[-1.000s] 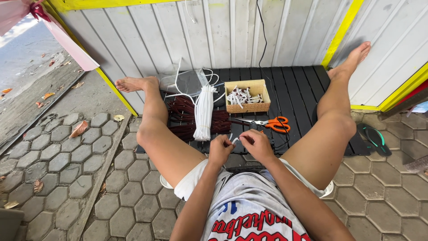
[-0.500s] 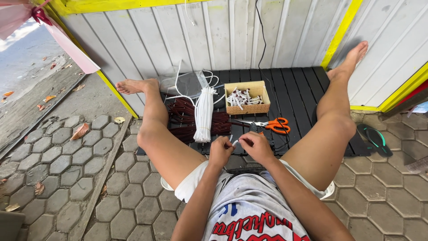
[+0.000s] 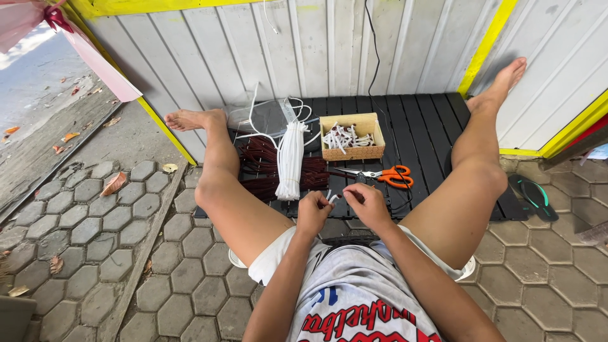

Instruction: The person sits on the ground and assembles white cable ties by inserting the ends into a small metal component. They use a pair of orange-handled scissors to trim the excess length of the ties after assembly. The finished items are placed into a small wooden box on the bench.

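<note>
- Left hand (image 3: 314,212) and right hand (image 3: 366,204) pinch a small white piece (image 3: 332,198) between fingertips, over the black slatted mat's (image 3: 424,126) near edge.
- It's tiny and pale; details unclear.
- Beyond: orange scissors (image 3: 391,175), white cord bundle (image 3: 291,160), wooden box (image 3: 352,136) at the mat's middle.

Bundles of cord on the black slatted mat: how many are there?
2. A white cord bundle lies upright across a dark red cord bundle, both left of the wooden box. More may be hidden underneath.
</note>
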